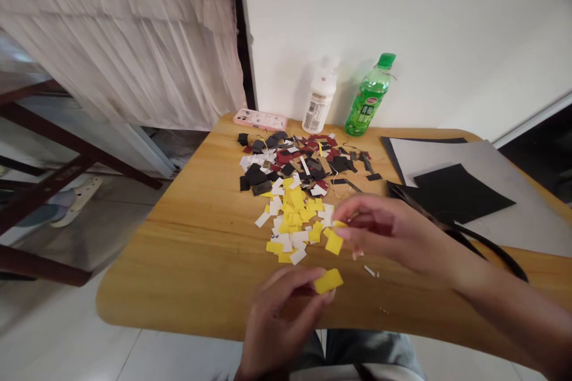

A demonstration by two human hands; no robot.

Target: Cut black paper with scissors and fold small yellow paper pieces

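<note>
My left hand is near the front edge of the wooden table and pinches a small yellow paper piece between thumb and fingers. My right hand hovers over the near end of a pile of yellow and white paper pieces. Its fingers are curled and blurred, with a bit of yellow at the fingertips; I cannot tell what it holds. Another loose yellow piece lies just below that hand. Farther back lies a heap of black, red and white paper pieces.
At the back stand a white glue bottle and a green drink bottle, with a pink phone lying flat to their left. Black and grey paper sheets and black scissors lie on the right. A curtain hangs at the left.
</note>
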